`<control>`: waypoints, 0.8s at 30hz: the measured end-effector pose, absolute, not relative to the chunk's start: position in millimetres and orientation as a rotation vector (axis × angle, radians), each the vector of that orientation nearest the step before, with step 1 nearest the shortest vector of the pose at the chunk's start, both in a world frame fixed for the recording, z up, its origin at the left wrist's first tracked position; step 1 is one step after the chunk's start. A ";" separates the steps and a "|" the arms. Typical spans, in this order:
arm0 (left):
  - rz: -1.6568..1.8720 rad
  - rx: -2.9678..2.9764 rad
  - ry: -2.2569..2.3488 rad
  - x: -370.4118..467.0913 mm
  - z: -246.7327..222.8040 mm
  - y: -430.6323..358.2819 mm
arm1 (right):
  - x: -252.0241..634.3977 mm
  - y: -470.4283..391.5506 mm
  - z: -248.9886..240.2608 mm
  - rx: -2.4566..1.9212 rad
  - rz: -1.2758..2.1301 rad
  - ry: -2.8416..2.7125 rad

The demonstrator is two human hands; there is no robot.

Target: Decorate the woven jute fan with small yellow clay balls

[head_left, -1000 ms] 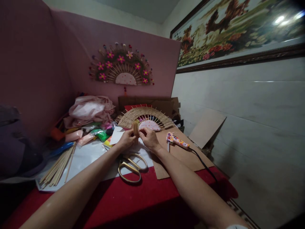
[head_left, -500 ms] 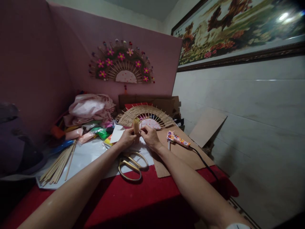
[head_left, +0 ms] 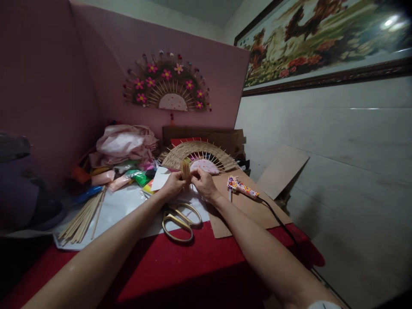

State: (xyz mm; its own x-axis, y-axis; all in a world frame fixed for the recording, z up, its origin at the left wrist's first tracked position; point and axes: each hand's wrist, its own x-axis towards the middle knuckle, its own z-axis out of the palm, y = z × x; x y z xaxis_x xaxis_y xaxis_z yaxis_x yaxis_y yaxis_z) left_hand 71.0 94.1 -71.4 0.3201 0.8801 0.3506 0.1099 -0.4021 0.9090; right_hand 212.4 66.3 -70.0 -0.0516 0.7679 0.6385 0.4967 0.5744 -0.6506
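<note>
My left hand point(head_left: 174, 183) is closed around a small upright bundle of thin tan sticks point(head_left: 186, 168), which stick up above the fingers. Close against its right side, my right hand point(head_left: 204, 183) has thumb and fingers pinched together; what lies in the pinch is too small to make out. Just behind the hands stands a woven fan point(head_left: 180, 155) with thin ribs and a pink spotted half-round base point(head_left: 205, 166). Gold-handled scissors point(head_left: 183, 223) lie below the hands, their blades hidden under my left forearm.
A flower-patterned glue gun point(head_left: 243, 188) with a black cord rests on cardboard point(head_left: 257, 213) at right. Loose wooden sticks point(head_left: 84, 216) lie at left, near coloured packets point(head_left: 120, 182) and pink cloth point(head_left: 125, 143). A flowered fan point(head_left: 165, 83) hangs on the pink panel behind.
The view has shifted slightly, so everything sits a little further right. A thin strand upright beside the bundle at my right fingertips no longer shows. Both hands stay at the bundle.
</note>
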 end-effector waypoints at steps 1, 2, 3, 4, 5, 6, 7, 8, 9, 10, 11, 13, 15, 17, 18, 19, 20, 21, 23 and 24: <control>1.156 1.750 0.891 70.9 -70.3 93.0 | 212.6 66.4 -69.9 -1.049 0.311 -1.713; 1.150 1.747 0.891 71.0 -69.3 92.0 | 212.7 66.5 -69.7 -1.045 0.310 -1.720; 1.146 1.745 0.890 71.0 -68.6 91.2 | 212.9 66.5 -69.5 -1.048 0.307 -1.724; 1.144 1.743 0.889 71.1 -68.3 90.6 | 213.0 66.3 -69.3 -1.056 0.304 -1.724; 1.144 1.740 0.889 71.2 -68.3 90.4 | 213.1 66.2 -69.3 -1.064 0.304 -1.721; 1.145 1.738 0.889 71.4 -68.7 90.5 | 213.1 66.1 -69.4 -1.069 0.307 -1.717; 1.148 1.735 0.888 71.4 -69.2 90.7 | 213.0 66.1 -69.7 -1.071 0.313 -1.714; 1.150 1.733 0.888 71.5 -69.7 91.0 | 213.0 66.2 -70.2 -1.071 0.320 -1.709; 1.149 1.732 0.887 71.5 -70.1 91.3 | 212.9 66.5 -70.7 -1.070 0.329 -1.704; 1.147 1.731 0.885 71.5 -70.4 91.4 | 212.9 66.9 -71.3 -1.067 0.338 -1.698; 1.145 1.731 0.884 71.4 -70.3 91.3 | 212.9 67.5 -71.8 -1.064 0.347 -1.693; 1.139 1.731 0.883 71.2 -69.5 90.6 | 213.1 68.8 -72.7 -1.051 0.368 -1.680; 1.137 1.730 0.883 71.0 -68.1 89.3 | 213.4 70.4 -72.9 -1.027 0.400 -1.667; 1.134 1.725 0.883 70.9 -67.0 88.1 | 213.7 71.8 -72.8 -0.996 0.451 -1.641; 1.132 1.718 0.882 70.9 -66.6 87.8 | 213.8 72.4 -72.7 -0.983 0.477 -1.626; 1.129 1.710 0.880 70.9 -66.5 87.6 | 213.8 72.7 -72.5 -0.974 0.500 -1.612; 1.126 1.700 0.876 71.0 -66.5 87.5 | 213.7 72.9 -72.4 -0.970 0.517 -1.600; 1.124 1.690 0.871 71.0 -66.5 87.6 | 213.4 72.8 -72.3 -0.968 0.528 -1.593; 1.124 1.677 0.862 70.9 -66.3 87.8 | 212.6 72.1 -71.9 -0.961 0.545 -1.587; 1.122 1.675 0.863 70.8 -65.9 87.7 | 212.1 71.6 -71.7 -0.951 0.559 -1.580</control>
State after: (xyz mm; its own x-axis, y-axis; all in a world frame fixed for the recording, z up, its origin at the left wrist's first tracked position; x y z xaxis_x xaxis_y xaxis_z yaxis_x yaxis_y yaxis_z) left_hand 70.8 87.7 -65.9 0.3408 0.8915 0.2986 0.0596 -0.3375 0.9395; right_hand 212.1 71.6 -71.7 -0.0203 0.8175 0.5756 0.2741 0.5582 -0.7831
